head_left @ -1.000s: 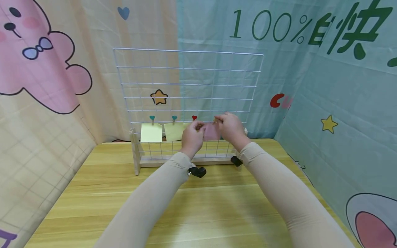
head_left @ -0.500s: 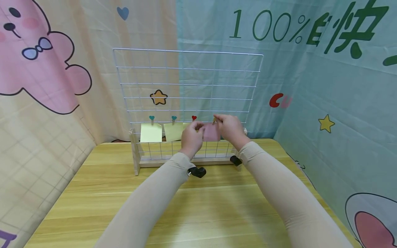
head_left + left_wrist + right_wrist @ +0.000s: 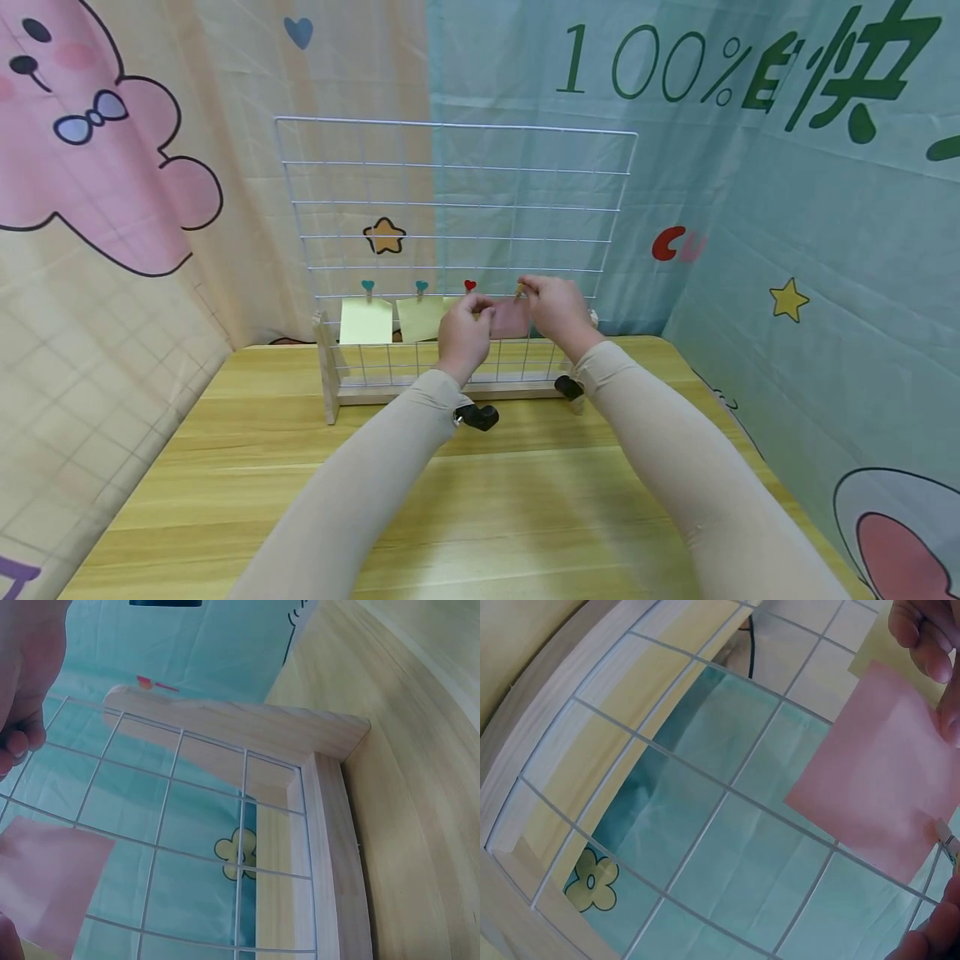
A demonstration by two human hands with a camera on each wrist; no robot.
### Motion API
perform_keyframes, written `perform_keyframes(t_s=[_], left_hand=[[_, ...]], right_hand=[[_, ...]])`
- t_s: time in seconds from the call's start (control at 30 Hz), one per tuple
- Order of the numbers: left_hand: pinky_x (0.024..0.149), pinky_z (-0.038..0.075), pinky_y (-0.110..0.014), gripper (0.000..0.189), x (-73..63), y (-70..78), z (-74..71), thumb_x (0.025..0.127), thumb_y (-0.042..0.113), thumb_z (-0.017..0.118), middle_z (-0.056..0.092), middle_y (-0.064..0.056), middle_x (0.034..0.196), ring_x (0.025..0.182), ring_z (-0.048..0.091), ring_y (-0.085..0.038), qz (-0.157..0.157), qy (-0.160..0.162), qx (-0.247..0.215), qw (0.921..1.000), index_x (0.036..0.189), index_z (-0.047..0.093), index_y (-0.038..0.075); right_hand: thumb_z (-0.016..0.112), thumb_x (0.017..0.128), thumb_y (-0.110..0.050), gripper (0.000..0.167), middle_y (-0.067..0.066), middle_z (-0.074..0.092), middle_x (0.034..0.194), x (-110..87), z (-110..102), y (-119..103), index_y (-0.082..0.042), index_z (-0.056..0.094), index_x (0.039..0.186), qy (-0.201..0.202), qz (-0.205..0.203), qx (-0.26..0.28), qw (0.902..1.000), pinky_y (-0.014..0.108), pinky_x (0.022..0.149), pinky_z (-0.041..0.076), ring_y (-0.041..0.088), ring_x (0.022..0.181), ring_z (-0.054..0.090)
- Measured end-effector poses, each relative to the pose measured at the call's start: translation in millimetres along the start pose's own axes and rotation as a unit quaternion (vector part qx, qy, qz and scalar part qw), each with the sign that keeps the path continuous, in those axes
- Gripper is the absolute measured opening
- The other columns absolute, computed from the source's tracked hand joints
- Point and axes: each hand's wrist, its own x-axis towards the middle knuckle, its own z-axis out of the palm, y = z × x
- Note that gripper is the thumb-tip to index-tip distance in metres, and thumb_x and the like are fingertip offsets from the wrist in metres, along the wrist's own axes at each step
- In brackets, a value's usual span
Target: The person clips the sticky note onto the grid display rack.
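A pink sticky note lies against the white wire grid. My left hand pinches the note near its upper left edge. At its other upper corner, my right hand holds a small clip with a yellowish top, whose tip meets the note in the right wrist view. Whether the clip also grips the wire, I cannot tell. Left of the hands hang a pale yellow note and another yellow note, each under a teal heart clip. A red heart clip holds a third, mostly hidden by my left hand.
The grid stands in a wooden base near the back of the wooden table. Printed curtains close in behind and at the sides. A black wrist device sits below my left hand.
The pink note has shifted slightly, its lower edge now a little higher. My right hand and the clip have moved only slightly; my left hand stays in place.
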Motion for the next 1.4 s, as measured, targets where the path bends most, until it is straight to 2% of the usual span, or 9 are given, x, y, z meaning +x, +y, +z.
perform_keyframes(t_s=[0.23,0.37,0.47,0.57,0.67,0.77,0.93,1.4], left_hand=[[0.089,0.056,-0.042,0.015,0.0,0.1,0.2,0.107,0.024,0.064,0.077,-0.001,0.115,0.108,0.07,-0.023,-0.002,0.003,0.001,1.0,0.115,0.075,0.016],[0.09,0.057,-0.042,0.016,0.1,0.5,0.7,0.107,0.024,0.065,0.077,-0.001,0.115,0.109,0.07,-0.023,0.0,0.001,0.001,1.0,0.115,0.075,0.017],[0.09,0.057,-0.042,0.016,0.2,1.1,0.9,0.106,0.025,0.064,0.077,-0.001,0.115,0.11,0.07,-0.023,0.004,0.002,-0.001,1.0,0.115,0.075,0.017],[0.09,0.058,-0.042,0.016,0.1,1.4,0.8,0.106,0.024,0.065,0.077,-0.001,0.115,0.111,0.07,-0.023,0.005,0.005,-0.001,1.0,0.115,0.075,0.017],[0.09,0.057,-0.042,0.016,-0.1,1.4,0.7,0.106,0.024,0.065,0.077,-0.001,0.115,0.11,0.07,-0.023,0.004,0.007,-0.002,1.0,0.116,0.075,0.016],[0.09,0.057,-0.042,0.016,0.0,1.1,1.2,0.106,0.024,0.065,0.077,-0.001,0.115,0.11,0.07,-0.023,0.001,0.006,-0.002,1.0,0.116,0.075,0.016],[0.09,0.057,-0.041,0.017,0.1,1.0,1.8,0.107,0.025,0.064,0.077,-0.001,0.115,0.11,0.07,-0.023,-0.001,0.006,-0.001,1.0,0.117,0.075,0.016],[0.091,0.058,-0.042,0.018,-0.9,2.6,1.2,0.107,0.025,0.063,0.076,-0.002,0.117,0.111,0.069,-0.023,-0.005,0.003,0.001,1.0,0.118,0.074,0.016]], right_hand=[[0.049,0.113,-0.028,0.036,0.007,0.076,0.128,0.4,0.0,-1.5,-0.02,0.067,0.143,0.004,-0.007,-0.004,1.0,0.031,0.053,0.038,0.019,0.053,0.046],[0.047,0.114,-0.028,0.038,0.009,0.076,0.127,-0.2,0.4,0.8,-0.021,0.063,0.148,-0.006,-0.004,0.015,0.9999,0.03,0.049,0.037,0.017,0.047,0.039],[0.044,0.114,-0.026,0.041,0.014,0.078,0.1,-1.3,1.2,3.2,-0.023,0.058,0.153,-0.022,0.007,0.04,0.9989,0.029,0.045,0.037,0.015,0.043,0.034],[0.042,0.114,-0.023,0.044,0.011,0.06,0.066,-2.3,2.1,4.6,-0.025,0.052,0.157,-0.041,0.017,0.057,0.9974,0.028,0.044,0.037,0.014,0.042,0.034],[0.041,0.114,-0.023,0.046,0.003,0.046,0.054,-3.5,2.7,5.0,-0.028,0.048,0.16,-0.055,0.025,0.068,0.9959,0.028,0.045,0.037,0.014,0.042,0.035],[0.041,0.114,-0.023,0.047,0.0,0.041,0.051,-5.2,2.7,5.1,-0.03,0.045,0.161,-0.062,0.029,0.076,0.9948,0.029,0.045,0.037,0.015,0.042,0.034],[0.043,0.114,-0.023,0.049,0.0,0.042,0.05,-7.4,2.7,5.6,-0.032,0.043,0.162,-0.069,0.028,0.075,0.9944,0.03,0.045,0.037,0.016,0.042,0.034],[0.044,0.113,-0.02,0.05,0.0,0.042,0.05,-7.3,0.3,5.3,-0.027,0.042,0.163,-0.084,0.023,0.078,0.9932,0.03,0.048,0.037,0.015,0.043,0.033]])
